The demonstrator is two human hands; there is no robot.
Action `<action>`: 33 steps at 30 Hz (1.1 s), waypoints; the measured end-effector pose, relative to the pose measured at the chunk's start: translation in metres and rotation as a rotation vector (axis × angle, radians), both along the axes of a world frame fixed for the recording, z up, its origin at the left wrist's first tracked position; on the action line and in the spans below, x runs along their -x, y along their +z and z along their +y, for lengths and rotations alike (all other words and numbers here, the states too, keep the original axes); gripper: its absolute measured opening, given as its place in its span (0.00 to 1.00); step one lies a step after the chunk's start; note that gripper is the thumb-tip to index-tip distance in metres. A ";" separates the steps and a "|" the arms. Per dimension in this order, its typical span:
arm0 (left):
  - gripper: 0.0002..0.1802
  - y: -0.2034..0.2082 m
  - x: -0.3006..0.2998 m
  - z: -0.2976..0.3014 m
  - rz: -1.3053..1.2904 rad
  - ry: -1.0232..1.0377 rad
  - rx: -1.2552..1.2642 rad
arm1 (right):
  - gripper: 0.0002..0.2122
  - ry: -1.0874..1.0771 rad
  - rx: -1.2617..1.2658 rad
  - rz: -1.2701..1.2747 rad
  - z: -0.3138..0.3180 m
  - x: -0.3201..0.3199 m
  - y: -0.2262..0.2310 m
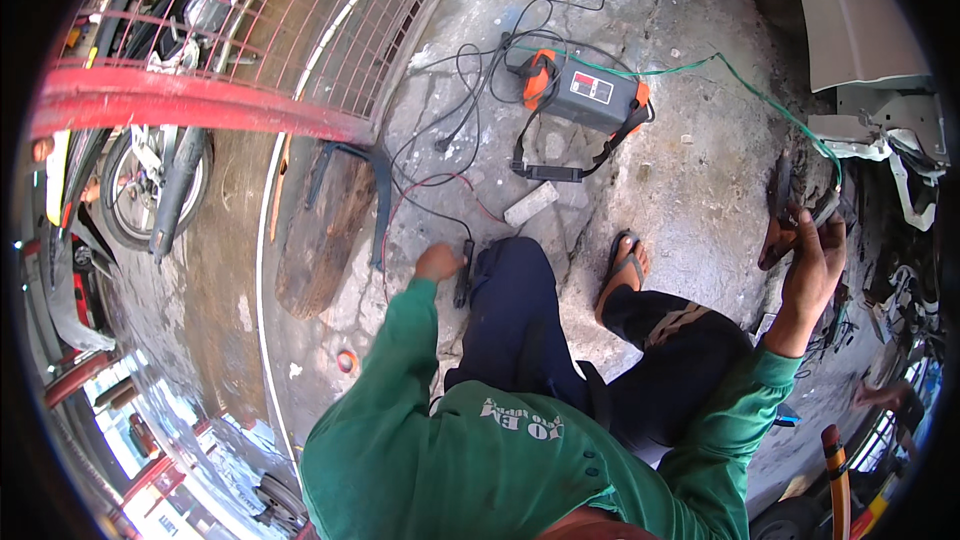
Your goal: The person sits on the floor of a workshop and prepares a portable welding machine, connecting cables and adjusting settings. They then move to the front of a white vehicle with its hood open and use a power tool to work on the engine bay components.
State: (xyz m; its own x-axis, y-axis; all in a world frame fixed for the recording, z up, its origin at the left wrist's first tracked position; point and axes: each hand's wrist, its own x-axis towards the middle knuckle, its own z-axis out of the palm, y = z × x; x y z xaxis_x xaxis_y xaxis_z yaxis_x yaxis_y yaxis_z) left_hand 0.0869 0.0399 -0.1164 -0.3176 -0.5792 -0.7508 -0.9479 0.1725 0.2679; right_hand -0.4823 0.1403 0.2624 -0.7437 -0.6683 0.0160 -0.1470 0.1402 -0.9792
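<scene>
Green sleeves and dark trousers fill the lower view; one sandalled foot (626,270) rests on the cracked concrete floor (690,170). My left hand (437,262) is curled low beside my knee, touching a dark slim tool (464,273); whether the fingers truly grip it I cannot tell. My right hand (812,265) is raised, fingers closed around a dark clamp (782,202) joined to a green cable (760,95). Ahead, well apart from both hands: grey welding machine (592,92) with orange ends, black leads looping around it. Pale block (531,204) lies between machine and knee. Red railing (190,100) at left.
</scene>
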 end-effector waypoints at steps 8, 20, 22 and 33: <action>0.25 0.078 0.166 -0.130 0.936 0.459 -0.156 | 0.12 -0.054 0.112 -0.043 -0.010 -0.013 0.012; 0.12 0.011 0.190 -0.389 0.703 0.292 0.770 | 0.12 -0.047 0.120 -0.004 -0.013 -0.008 0.004; 0.12 0.090 0.243 -0.394 1.172 0.963 0.217 | 0.14 -0.102 0.196 0.002 -0.011 -0.014 0.013; 0.10 0.102 0.252 -0.464 0.687 0.881 0.196 | 0.13 0.371 -0.019 0.166 -0.006 -0.054 0.041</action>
State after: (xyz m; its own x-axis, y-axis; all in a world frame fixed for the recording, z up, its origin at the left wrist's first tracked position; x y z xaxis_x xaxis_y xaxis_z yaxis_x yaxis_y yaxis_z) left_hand -0.1654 -0.4241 -0.0145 -0.0514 -0.8933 -0.4465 -0.4227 -0.3856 0.8201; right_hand -0.4278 0.1345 0.3035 -0.4403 -0.8921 0.1012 -0.3471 0.0652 -0.9356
